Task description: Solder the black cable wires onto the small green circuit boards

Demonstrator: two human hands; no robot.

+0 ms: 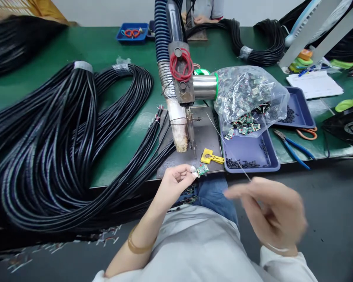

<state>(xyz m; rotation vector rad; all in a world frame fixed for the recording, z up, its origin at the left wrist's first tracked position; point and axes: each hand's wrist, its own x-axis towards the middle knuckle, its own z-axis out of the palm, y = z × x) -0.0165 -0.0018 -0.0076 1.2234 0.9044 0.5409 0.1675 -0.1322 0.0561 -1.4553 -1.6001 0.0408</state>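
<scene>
My left hand (178, 181), with white covers on its fingertips, pinches a small green circuit board (202, 170) at the front edge of the bench. To the right, my right hand (272, 209) is raised and blurred by motion, its fingers curled. A thin strand of solder wire (231, 152) runs straight down to its fingers. Just above the board hangs a soldering iron (191, 133) on a stand, beside a wrapped suction hose (176, 125). A yellow plastic clip tool (210, 156) lies on the grey work plate (170, 164).
Bundles of black cable (55, 137) cover the left side. A solder spool (206, 87) sits behind the iron. At right, a bag of circuit boards (247, 88) rests on a blue tray (250, 147) with small black parts. Blue-handled pliers (294, 149) lie beside it. Other people sit across the bench.
</scene>
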